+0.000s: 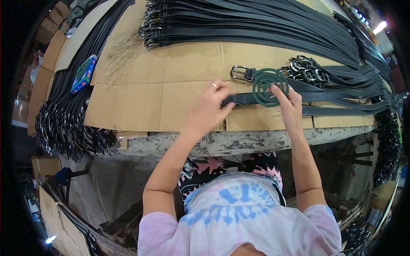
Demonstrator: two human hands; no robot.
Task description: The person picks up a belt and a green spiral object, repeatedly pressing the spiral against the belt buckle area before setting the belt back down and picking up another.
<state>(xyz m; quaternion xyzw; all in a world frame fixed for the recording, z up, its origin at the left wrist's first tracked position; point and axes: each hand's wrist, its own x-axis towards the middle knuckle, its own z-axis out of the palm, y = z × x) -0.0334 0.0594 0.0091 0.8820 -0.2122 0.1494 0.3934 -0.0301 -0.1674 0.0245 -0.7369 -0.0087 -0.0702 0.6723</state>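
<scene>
A green spiral coil point(260, 94) is pinched at its middle by my right hand point(288, 102), held over the black belts. My left hand point(210, 106) is at the near end of a black belt point(245, 99), its fingers bent and slightly blurred. Whether those fingers grip the belt is unclear. Just beyond, a belt with a silver buckle point(241, 73) lies on the cardboard point(171, 104). More buckles point(307, 70) are bunched to the right of the coil.
A thick row of black belts point(256, 30) spans the back. Hanging belts point(64, 102) cover the left side, with a blue and green box point(84, 74) on them. Loose pale fibres point(121, 53) lie on the cardboard. Another belt bundle point(384, 141) hangs at the right edge.
</scene>
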